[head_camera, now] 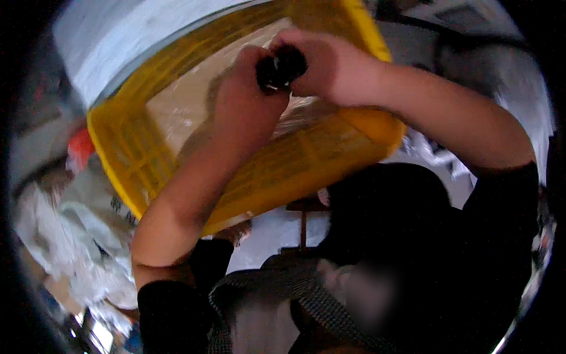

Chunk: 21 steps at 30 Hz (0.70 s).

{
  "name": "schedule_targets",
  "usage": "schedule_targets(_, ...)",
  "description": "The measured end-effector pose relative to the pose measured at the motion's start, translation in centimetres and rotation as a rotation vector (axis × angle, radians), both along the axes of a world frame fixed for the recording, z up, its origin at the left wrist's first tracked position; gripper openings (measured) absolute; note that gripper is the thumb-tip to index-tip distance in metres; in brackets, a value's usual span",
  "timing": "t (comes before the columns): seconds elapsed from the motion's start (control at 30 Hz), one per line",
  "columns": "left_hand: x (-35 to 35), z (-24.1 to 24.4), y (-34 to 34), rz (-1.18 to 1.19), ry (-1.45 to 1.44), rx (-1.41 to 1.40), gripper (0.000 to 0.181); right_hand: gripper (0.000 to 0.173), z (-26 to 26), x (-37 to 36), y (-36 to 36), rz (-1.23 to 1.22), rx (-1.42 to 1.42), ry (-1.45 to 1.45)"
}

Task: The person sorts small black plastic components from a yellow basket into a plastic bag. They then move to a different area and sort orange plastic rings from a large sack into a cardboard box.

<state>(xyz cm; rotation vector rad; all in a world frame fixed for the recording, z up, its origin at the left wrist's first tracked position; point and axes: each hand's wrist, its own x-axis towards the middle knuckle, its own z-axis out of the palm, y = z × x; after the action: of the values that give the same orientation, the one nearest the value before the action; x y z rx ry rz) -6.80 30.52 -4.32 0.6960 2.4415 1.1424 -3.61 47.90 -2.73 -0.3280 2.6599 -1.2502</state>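
Observation:
Over a yellow plastic crate (287, 181), my left hand (247, 101) and my right hand (320, 66) come together at the upper middle of the view. Between them they hold a pair of small, dark, roundish objects (281, 68), side by side; blur hides what these are. The fingers of both hands are curled around them, and the fingertips are partly hidden. Beneath the hands, the crate holds a tan, flat surface, perhaps cardboard, with shiny clear plastic (181, 101) on it.
A white, smooth-surfaced object (132, 40) borders the crate's far side. Crumpled white plastic bags (93, 256) lie at the left, near a red item (80, 145). Dark cables (446, 33) run at the upper right. My legs are below the crate.

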Motion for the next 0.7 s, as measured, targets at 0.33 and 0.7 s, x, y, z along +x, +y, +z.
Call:
schedule_targets(0.33, 13.4, 5.3, 23.6, -0.798, -0.385, 0.124, 0.053, 0.065, 7.9, 24.2, 17.5, -0.749, -0.364, -0.351)
schedule_targets(0.7, 5.5, 2.2, 9.2, -0.455, -0.827, 0.418, 0.051, 0.038, 3.1, 27.6, 19.0, -1.002, -0.262, -0.119)
